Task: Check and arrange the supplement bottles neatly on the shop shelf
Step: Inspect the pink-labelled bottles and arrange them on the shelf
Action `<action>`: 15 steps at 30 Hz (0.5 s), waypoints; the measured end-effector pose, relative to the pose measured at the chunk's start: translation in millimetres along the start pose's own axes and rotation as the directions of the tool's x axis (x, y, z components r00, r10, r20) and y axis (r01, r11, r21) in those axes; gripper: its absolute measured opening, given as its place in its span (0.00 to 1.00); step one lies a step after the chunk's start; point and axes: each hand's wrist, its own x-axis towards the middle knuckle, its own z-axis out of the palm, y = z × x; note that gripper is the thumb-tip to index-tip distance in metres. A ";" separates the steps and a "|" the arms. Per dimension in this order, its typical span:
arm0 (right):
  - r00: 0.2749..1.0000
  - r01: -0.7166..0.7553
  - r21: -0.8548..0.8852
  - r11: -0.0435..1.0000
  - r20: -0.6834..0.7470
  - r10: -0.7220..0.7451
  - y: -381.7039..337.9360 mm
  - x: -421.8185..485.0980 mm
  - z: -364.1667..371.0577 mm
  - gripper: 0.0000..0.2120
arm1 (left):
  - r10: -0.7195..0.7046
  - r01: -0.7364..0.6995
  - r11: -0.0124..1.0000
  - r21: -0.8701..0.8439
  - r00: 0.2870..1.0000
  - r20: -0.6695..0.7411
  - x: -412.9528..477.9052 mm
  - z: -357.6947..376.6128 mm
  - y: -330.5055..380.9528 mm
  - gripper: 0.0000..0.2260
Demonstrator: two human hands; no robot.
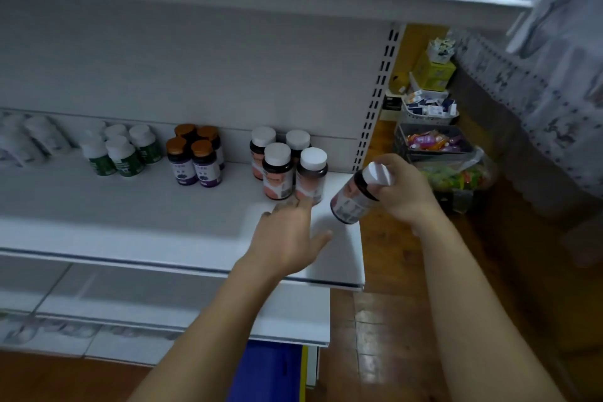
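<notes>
My right hand (404, 192) grips a dark supplement bottle (350, 199) by its top, fingers curled round the white cap, and the bottle hangs tilted with its pink label turned toward me, just at the right end of the white shelf (163, 206). My left hand (287, 238) is open, palm down and fingers stretched out over the shelf. The fingertips reach the foot of the nearest bottle in the group of four matching pink-labelled bottles (287, 166), though I cannot tell whether they touch it. That group stands upright in two rows of two near the right end of the shelf, close to the back panel. Further left stands a tight cluster of four purple-labelled bottles with brown caps (195, 157), then a bunch of white bottles with green labels (120, 150), and at the far left some blurred white bottles (29, 140). Beyond the shelf's right end, on the wooden floor, sits a dark basket of colourful packets (430, 140), with a white basket of small boxes (427, 114) behind it.
</notes>
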 end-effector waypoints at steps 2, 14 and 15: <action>0.996 0.018 0.145 0.989 0.086 -0.031 0.6 -15.4 -14.1 0.22 | 0.013 -0.013 1.000 -0.022 1.000 -0.022 -11.9 2.7 10.7 0.27; 0.868 0.101 0.628 0.771 0.323 -0.377 16.3 -64.5 -38.4 0.28 | 0.080 -0.009 0.856 -0.516 0.990 0.115 -52.1 -27.3 29.4 0.23; 0.872 0.094 0.649 0.755 0.312 -0.377 16.3 -65.7 -35.6 0.29 | 0.073 0.003 0.847 -0.532 0.990 0.122 -52.8 -28.7 27.4 0.24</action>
